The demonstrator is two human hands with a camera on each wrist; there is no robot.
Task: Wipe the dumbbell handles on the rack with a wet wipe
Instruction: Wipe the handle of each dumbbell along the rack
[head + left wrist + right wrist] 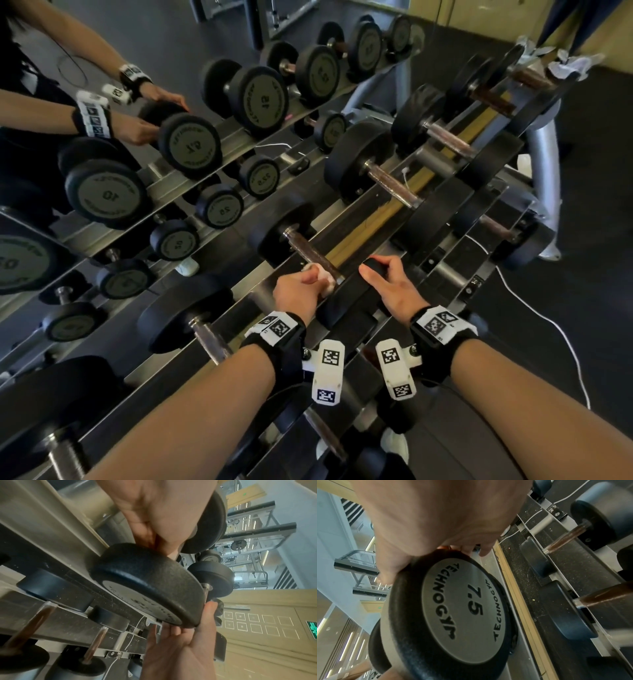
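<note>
In the head view, left of centre, the left hand [297, 291] curls round a white wet wipe [323, 278], pressing it on the near end of the brown knurled handle [313, 255] of a dumbbell lying across the top tier of the rack [383, 209]. Just right of it, the right hand [390, 286] grips the rim of that dumbbell's near head [349, 294], marked 7.5 in the right wrist view. The dumbbell looks heavy and rigid and could roll, so bracing the head makes sense. The wipe is soft and damp; wrapped round the rough handle it should slide with some drag.
</note>
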